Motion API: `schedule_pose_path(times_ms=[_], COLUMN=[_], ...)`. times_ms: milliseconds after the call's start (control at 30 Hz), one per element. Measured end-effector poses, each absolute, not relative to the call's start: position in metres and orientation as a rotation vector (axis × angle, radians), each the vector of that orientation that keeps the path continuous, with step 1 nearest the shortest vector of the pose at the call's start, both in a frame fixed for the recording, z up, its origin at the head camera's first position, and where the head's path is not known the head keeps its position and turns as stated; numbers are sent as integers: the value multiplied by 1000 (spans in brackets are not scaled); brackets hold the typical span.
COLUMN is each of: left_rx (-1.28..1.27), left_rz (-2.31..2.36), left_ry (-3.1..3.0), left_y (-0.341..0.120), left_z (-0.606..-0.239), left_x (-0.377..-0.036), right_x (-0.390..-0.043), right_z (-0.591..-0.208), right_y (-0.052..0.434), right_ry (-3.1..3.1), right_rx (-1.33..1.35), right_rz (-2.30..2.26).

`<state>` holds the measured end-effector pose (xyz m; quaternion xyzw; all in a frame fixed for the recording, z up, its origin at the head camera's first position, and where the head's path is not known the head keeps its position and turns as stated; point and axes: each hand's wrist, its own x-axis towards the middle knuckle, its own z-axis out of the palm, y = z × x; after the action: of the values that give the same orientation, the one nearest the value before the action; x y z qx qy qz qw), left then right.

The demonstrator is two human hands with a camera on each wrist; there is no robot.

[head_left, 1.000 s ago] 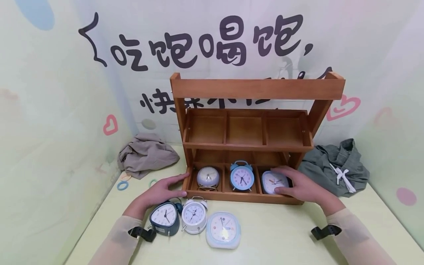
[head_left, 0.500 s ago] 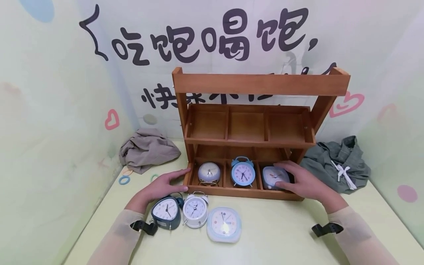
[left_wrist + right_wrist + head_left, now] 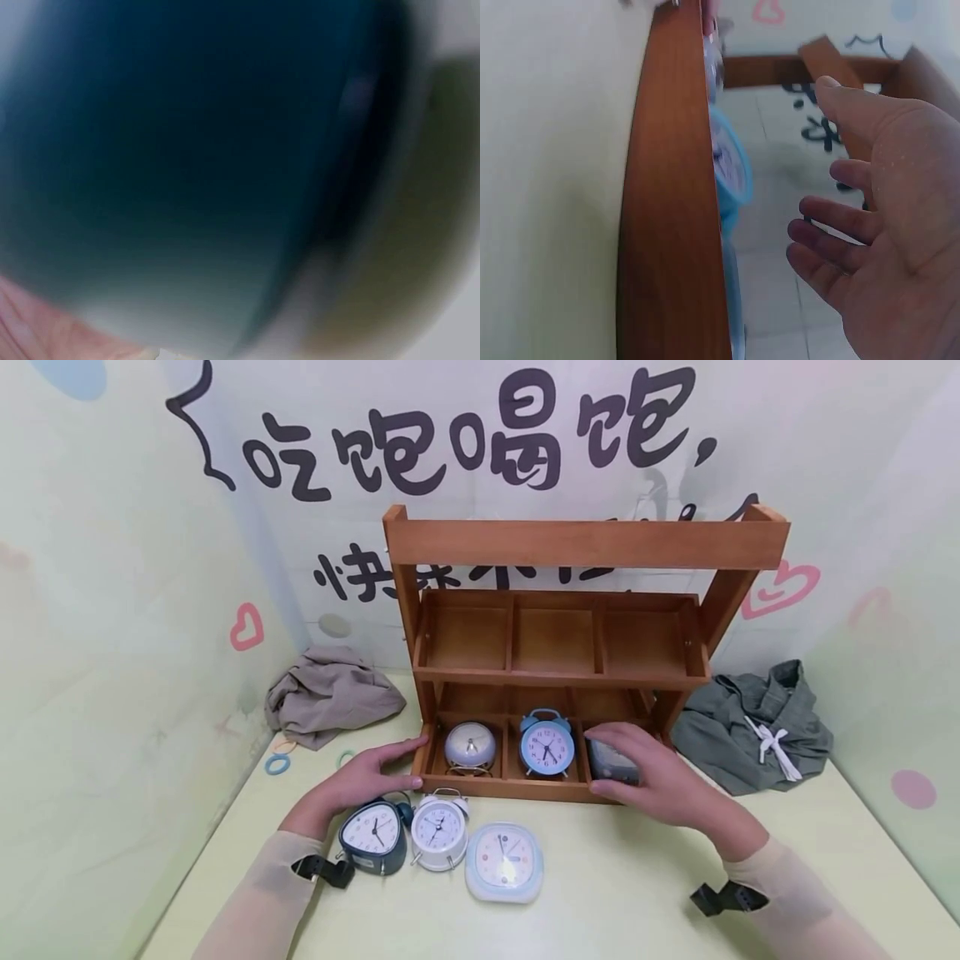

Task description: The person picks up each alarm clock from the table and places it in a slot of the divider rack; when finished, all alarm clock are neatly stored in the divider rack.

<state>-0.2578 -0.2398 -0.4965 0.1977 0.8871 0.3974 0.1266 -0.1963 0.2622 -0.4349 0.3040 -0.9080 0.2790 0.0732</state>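
Note:
A two-tier wooden rack [image 3: 495,788] stands on the pale green table. Its lower compartments hold a silver round clock [image 3: 470,748], a blue twin-bell clock [image 3: 547,745] and a square clock [image 3: 621,768] showing a grey side. My right hand [image 3: 603,763] arches over that square clock, thumb by the front rail. The right wrist view shows the right hand [image 3: 817,157] with relaxed, spread fingers holding nothing, beside the rack's front rail [image 3: 675,225]. My left hand [image 3: 390,760] lies flat, fingertips touching the rack's left end. The left wrist view is a dark blue blur.
In front of the rack stand a dark blue triangular clock [image 3: 372,837], a white twin-bell clock [image 3: 439,829] and a pale blue square clock [image 3: 504,862]. A beige cloth [image 3: 330,693] lies back left, a grey-green garment [image 3: 753,727] back right. Hair rings [image 3: 277,764] lie at the left.
My right hand has slid left over the square clock in the right compartment. The clock's face, visible a second ago, no longer shows. The left hand has stayed put.

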Motion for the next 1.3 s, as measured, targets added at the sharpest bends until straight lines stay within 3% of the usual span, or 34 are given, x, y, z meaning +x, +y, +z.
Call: schedule_pose_path(times_ms=[667,1300], left_rx=[570,577], left_rz=[1139,1169], left_ry=[2582,2573], left_y=[-238,-239], left_z=[-496,-497], left_x=[-259,-257], right_x=[-150,-131], right_z=[-467,-480], right_y=[189,152], right_ry=[-2710,-2990], right_rx=[1134,1047], right_rz=[946,815])
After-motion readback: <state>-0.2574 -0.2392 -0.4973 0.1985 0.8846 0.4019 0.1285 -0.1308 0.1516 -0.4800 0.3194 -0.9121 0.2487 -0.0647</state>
